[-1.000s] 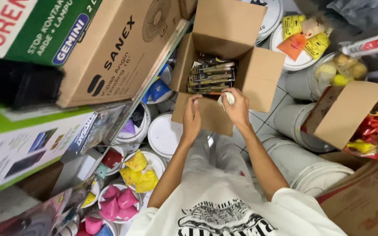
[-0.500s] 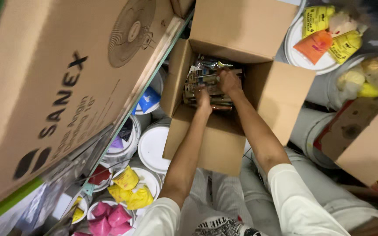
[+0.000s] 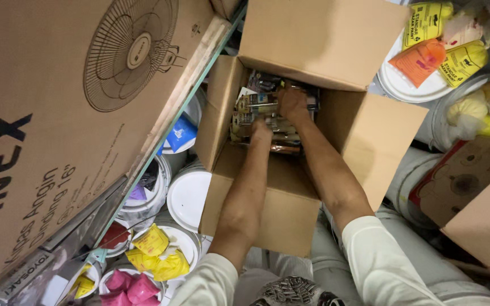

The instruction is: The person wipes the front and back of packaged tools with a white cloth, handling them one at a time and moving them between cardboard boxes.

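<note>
Both hands down in open box (image 3: 364, 136): left hand (image 3: 261, 131) and right hand (image 3: 291, 103) on the packets (image 3: 256, 105). Grip: cannot tell. Paint buckets (image 3: 188, 198) beside box.

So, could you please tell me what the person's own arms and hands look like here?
Both arms wear white long sleeves pushed up near the elbows, leaving the forearms bare. The left hand and right hand are bare: no gloves, and no watch or rings that I can make out. The sleeve fabric looks plain, soft and slightly creased.
</note>
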